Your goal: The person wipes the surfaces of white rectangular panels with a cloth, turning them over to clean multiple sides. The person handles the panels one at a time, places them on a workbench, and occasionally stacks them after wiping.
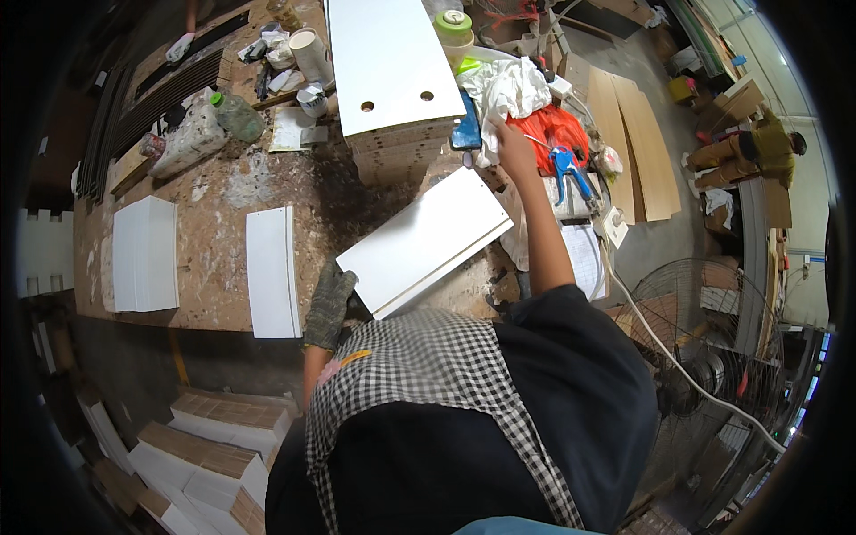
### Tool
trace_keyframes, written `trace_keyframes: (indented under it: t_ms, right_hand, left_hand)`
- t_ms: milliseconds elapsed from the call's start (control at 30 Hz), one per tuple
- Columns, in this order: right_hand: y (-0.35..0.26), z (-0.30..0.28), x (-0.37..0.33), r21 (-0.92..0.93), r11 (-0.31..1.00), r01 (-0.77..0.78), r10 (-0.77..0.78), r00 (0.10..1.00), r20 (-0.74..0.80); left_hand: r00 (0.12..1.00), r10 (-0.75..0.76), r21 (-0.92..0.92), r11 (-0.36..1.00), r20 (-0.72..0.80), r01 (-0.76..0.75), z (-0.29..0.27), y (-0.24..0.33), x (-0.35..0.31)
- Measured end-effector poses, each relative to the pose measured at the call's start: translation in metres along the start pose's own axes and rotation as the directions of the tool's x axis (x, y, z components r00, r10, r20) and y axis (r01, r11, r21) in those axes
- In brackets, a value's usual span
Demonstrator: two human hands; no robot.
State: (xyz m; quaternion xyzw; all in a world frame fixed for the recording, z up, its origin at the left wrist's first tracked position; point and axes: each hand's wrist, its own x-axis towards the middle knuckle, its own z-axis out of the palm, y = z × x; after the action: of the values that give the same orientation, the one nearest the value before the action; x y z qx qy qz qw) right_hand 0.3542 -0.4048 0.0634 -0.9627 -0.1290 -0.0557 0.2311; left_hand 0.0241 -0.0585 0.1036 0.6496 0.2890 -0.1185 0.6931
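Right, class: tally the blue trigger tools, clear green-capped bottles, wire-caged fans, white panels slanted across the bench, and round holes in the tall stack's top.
Blue trigger tool: 1
Green-capped bottle: 1
Wire-caged fan: 1
Slanted white panel: 1
Round holes: 2
Total: 6

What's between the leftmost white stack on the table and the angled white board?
A narrow white panel on the stained worktable, then the gloved left hand at a corner of the angled board. Head view.

head view: wide fisheye; above and behind left hand [327, 306] and right hand [514, 148]; facing down; near both
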Motion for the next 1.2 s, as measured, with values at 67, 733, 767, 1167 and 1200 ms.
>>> trace_keyframes:
  t_ms: [67,733,767,1167,1200]
  right_hand:
    - [-0.007,-0.034,-0.052,0.089,0.995,-0.046,0.055,0.993,-0.104]
    - [-0.141,-0.181,-0.212,0.643,0.717,-0.271,0.154,0.96,0.234]
    - [-0.161,-0.172,-0.215,0.585,0.805,-0.1,-0.021,0.98,0.196]
    - [-0.098,0.005,-0.112,-0.215,0.974,-0.064,0.075,0.996,0.042]
    - [-0.068,-0.011,-0.091,-0.293,0.936,-0.194,0.213,0.976,0.034]
  left_hand:
    - [0.998,0.038,-0.061,0.997,0.042,-0.036,0.0,-0.008,0.005]
    - [0.996,0.092,-0.114,0.989,-0.007,-0.092,0.023,-0.01,-0.015]
    - [0.991,0.134,-0.138,0.982,0.008,-0.132,0.023,-0.012,-0.014]
    - [0.973,0.231,-0.186,0.956,0.003,-0.226,0.024,-0.027,0.003]
    - [0.971,0.239,-0.204,0.95,-0.008,-0.236,0.027,-0.023,0.0]
